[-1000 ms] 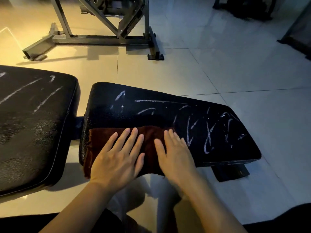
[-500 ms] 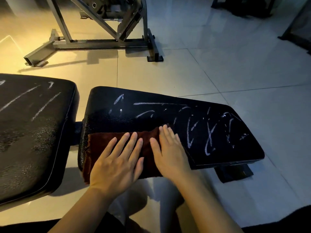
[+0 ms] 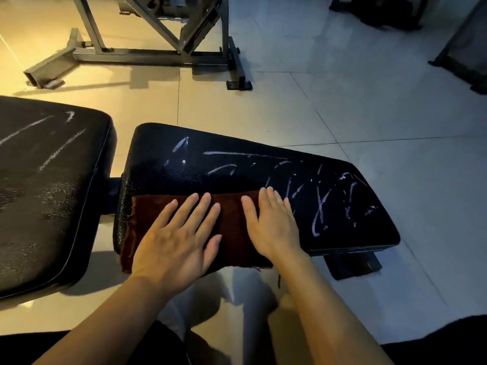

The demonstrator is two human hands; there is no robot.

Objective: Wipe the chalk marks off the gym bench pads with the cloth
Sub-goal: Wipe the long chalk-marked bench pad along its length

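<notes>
- We see our left hand (image 3: 175,242) lying flat on the dark red cloth (image 3: 232,227), fingers straight and spread, pressing down rather than gripping.
- Our right hand (image 3: 274,225) lies flat just beside it, fingers straight and close together; its palm rests on the cloth and its fingertips reach past the cloth's far edge onto bare pad.
- The cloth is spread across the near left part of the smaller bench pad (image 3: 369,233), and its near edge hangs over the pad's near rim below our wrists.
- To the left of our left hand the cloth stops just short of the pad's left end.
- White chalk marks (image 3: 320,209) begin right beside the little finger of our right hand and run on to the pad's right end; more marks lie beyond our fingertips, toward the far edge.
- Ahead and to the right of both hands the pad surface is open, uncovered by the cloth.
- Left of our left hand, across a narrow gap, sits the larger bench pad (image 3: 47,201), also streaked with chalk.
- Well beyond our fingertips a grey metal frame (image 3: 147,52) stands on the tiled floor (image 3: 342,106).
</notes>
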